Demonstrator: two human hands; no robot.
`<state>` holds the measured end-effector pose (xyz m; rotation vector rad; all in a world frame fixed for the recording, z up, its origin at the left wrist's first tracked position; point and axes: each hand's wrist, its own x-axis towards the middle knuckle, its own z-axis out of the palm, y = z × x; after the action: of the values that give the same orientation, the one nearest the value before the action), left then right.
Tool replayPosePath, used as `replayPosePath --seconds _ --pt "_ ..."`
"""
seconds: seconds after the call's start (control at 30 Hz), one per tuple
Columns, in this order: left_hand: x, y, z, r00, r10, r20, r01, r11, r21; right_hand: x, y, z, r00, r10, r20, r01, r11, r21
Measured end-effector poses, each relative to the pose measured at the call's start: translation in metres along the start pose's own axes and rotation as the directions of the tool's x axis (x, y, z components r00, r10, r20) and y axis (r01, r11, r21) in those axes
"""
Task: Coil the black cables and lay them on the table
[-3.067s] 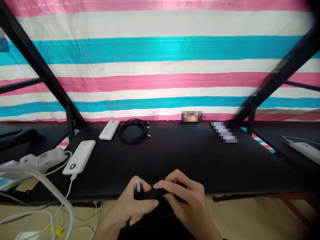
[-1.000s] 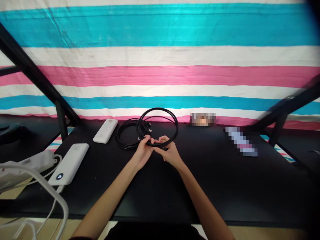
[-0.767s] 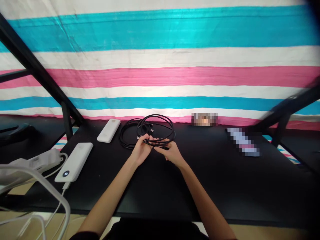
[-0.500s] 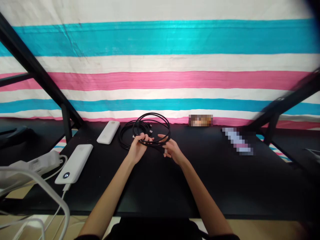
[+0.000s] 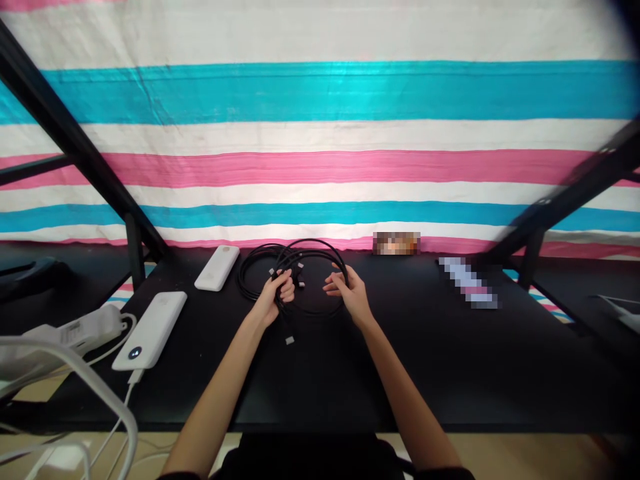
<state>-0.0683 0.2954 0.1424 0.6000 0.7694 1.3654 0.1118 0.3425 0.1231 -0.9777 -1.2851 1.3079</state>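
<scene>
A looped black cable [image 5: 320, 254] is stretched between my two hands over the dark desk. My left hand [image 5: 276, 295] is closed round the loops on their left side. On the right side, my right hand [image 5: 351, 292] grips the loops with thumb and fingers curled in. A silver connector [image 5: 290, 341] sticks out below my left hand. Behind that hand lies a second coiled black cable [image 5: 245, 267], with small metal plugs [image 5: 301, 285] showing beside the fingers. Where the two coils overlap, I cannot tell the strands apart.
Two white power banks [image 5: 153, 331] [image 5: 217, 268] lie on the left of the desk [image 5: 320, 393]; a white cord is plugged into the nearer one. A white power strip [image 5: 75, 333] is at the far left. Blurred-out items [image 5: 397, 243] [image 5: 469, 283] sit back right. Striped sheeting [image 5: 320, 167] hangs behind.
The held loops have come down and lie flatter. My right hand has moved slightly outward and up the loops' right side. A connector now hangs below my left hand.
</scene>
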Motion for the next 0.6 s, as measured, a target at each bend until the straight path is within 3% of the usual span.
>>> replayPosePath --seconds 0.1,0.2,0.43,0.6 --pt "-0.0010 -0.0015 -0.0039 0.993 -0.111 0.031 0.108 0.989 0.097 -0.0005 -0.0021 -0.0033 1.000 -0.005 0.005 0.005 0.997 -0.076" --pt "-0.0024 -0.0063 -0.0051 0.980 -0.193 0.049 0.182 0.968 0.173 -0.0003 -0.0016 -0.0050 0.994 -0.105 0.028 0.109 0.976 -0.189" --pt "-0.0022 -0.0088 -0.0045 0.967 -0.243 0.074 0.224 0.954 0.200 0.0006 0.0044 -0.0039 0.974 -0.228 -0.002 0.215 0.922 -0.322" --pt "0.0000 -0.0037 -0.0031 0.948 -0.306 0.093 0.285 0.940 0.185 -0.0035 0.0040 -0.0006 0.923 -0.379 0.072 0.371 0.820 -0.436"
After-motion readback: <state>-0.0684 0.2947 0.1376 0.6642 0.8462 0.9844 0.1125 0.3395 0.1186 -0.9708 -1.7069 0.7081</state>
